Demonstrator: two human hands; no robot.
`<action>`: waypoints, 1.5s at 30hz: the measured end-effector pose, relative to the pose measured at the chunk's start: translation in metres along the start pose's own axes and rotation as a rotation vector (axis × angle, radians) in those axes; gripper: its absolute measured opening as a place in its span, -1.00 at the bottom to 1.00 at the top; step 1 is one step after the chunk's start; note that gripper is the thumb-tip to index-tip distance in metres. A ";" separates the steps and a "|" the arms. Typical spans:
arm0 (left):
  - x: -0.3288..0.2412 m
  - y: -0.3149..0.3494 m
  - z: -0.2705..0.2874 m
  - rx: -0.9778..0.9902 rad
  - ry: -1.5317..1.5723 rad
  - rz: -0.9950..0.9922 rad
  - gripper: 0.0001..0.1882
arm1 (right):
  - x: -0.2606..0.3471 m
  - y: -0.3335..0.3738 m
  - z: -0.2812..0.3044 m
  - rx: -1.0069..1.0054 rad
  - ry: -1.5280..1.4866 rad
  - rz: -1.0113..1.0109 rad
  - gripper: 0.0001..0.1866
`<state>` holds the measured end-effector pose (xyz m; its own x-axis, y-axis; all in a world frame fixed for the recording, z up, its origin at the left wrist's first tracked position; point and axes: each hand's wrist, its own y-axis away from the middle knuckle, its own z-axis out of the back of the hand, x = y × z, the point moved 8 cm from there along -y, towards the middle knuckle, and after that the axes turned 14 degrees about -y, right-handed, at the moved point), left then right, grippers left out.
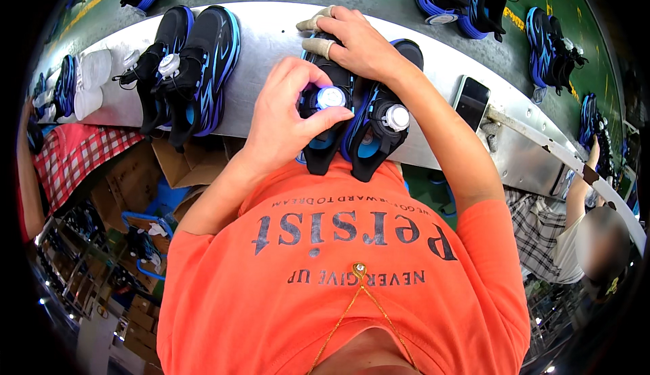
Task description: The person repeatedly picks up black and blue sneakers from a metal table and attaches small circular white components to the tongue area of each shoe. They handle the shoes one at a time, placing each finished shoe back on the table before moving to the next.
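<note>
While the left hand (288, 107) closes its thumb and index finger on the dial (331, 97), the right hand (359, 43) spans the toe of the same shoe (340, 76). The fingers of the right hand are bent over the toe, and tan covers (318, 47) sit on some fingertips; how firmly this hand grips cannot be determined.

The shoe is positioned on the metal bench (264, 36) directly in front of the person, heel toward the body. The second shoe (384, 96) stands just beside it, on the right, and carries a white dial (397, 117). The right forearm crosses over its front portion.

Another pair of shoes (211, 53) stands on the bench to the left. A phone (472, 101) lies on the bench to the right.
</note>
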<state>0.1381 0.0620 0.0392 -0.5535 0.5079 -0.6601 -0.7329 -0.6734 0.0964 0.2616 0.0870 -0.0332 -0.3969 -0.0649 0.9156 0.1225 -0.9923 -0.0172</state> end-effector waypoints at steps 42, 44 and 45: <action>0.010 0.065 -0.054 0.239 1.306 0.648 -0.73 | 0.082 0.072 0.009 -0.045 -0.094 -0.140 -0.66; 0.010 0.065 -0.054 0.235 1.298 0.664 -0.73 | 0.085 0.066 0.012 0.070 -0.132 -0.104 -0.64; 0.010 0.065 -0.053 0.233 1.292 0.673 -0.73 | 0.089 0.061 0.015 0.146 -0.127 -0.075 -0.63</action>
<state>0.1056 -0.0049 -0.0008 -0.1708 -0.7634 -0.6229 -0.6011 -0.4202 0.6798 0.2477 0.0224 0.0536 -0.2927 0.0315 0.9557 0.2313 -0.9674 0.1027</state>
